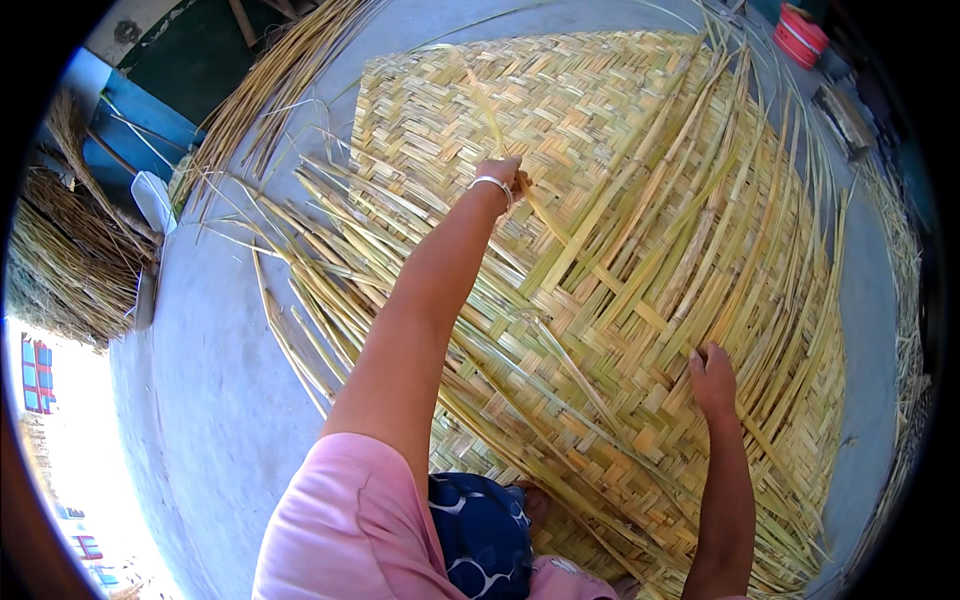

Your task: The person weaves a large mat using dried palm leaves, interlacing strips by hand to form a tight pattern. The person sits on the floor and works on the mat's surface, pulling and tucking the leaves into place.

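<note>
My left hand (503,175) reaches far out, pinching one loose reed strip (492,120) on the woven mat (600,300); my right hand (713,378) presses flat, holding nothing; I judge weaving midway; next, careful threading.

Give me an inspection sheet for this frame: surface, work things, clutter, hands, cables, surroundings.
Surface: grey concrete floor, bare beside the weaving.
Work things: large woven reed mat spread flat, with loose unwoven strips fanning out along its left and right edges.
Clutter: bundle of loose reeds at the mat's far left corner; heap of dry straw at the left.
Hands: left hand, wearing a bangle, has its grip shut on a single reed strip; right hand rests flat and open on the mat.
Cables: nothing seen.
Surroundings: red container at far right; blue boards far left; bright daylight at lower left.
</note>
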`<action>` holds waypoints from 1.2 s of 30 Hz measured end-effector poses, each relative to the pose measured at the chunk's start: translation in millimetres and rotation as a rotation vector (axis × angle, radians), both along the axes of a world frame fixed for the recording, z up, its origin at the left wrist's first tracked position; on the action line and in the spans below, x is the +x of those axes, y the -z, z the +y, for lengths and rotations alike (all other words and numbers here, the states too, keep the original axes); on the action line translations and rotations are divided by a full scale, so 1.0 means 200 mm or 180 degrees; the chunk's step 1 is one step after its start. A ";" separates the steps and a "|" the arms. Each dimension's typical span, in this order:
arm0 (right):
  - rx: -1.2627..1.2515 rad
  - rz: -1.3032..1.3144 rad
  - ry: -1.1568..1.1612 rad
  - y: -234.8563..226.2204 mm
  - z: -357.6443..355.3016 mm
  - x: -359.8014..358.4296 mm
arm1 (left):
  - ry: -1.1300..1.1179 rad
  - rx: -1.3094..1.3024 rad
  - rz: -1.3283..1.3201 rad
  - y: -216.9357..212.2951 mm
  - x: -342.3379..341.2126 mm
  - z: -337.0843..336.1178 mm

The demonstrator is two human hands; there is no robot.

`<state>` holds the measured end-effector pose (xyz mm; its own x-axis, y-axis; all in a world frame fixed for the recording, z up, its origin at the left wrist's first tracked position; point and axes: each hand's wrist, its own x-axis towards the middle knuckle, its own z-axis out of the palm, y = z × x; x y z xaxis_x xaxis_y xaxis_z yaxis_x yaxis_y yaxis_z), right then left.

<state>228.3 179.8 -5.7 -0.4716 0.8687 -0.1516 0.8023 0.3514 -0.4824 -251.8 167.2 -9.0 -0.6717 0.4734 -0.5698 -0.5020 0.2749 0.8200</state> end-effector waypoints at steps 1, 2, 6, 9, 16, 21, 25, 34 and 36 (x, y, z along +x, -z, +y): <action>-0.0010 -0.0018 0.0022 0.01 0.00 0.00 | 0.0002 0.0092 -0.0018 -0.02 -0.03 0.01; -0.0023 -0.0035 0.0044 0.03 0.00 0.01 | 0.0004 0.0181 -0.0034 -0.05 -0.07 0.02; -0.0012 0.0033 0.0130 0.07 -0.01 0.02 | -0.0513 0.0869 0.0293 -0.25 -0.28 0.03; -0.0002 0.0152 0.0156 0.10 -0.01 0.02 | -0.0823 0.1316 0.0201 -0.43 -0.48 -0.02; 0.0151 0.0149 0.0086 0.17 -0.01 0.05 | -0.0828 0.2223 0.0511 -0.74 -0.52 -0.15; 0.0371 0.0158 -0.0078 0.17 -0.01 0.05 | 0.0421 0.2587 0.1977 -1.06 -0.13 -0.17; 0.0338 0.0174 -0.0037 0.16 -0.01 0.04 | 0.1301 0.2914 0.3282 -1.05 0.22 -0.24; 0.0282 0.0191 -0.0057 0.16 0.00 0.06 | 0.0332 0.3048 0.1826 -1.28 0.02 -0.30; 0.0253 0.0217 -0.0050 0.17 0.00 0.05 | 0.0441 0.3113 0.1781 -1.46 0.13 -0.21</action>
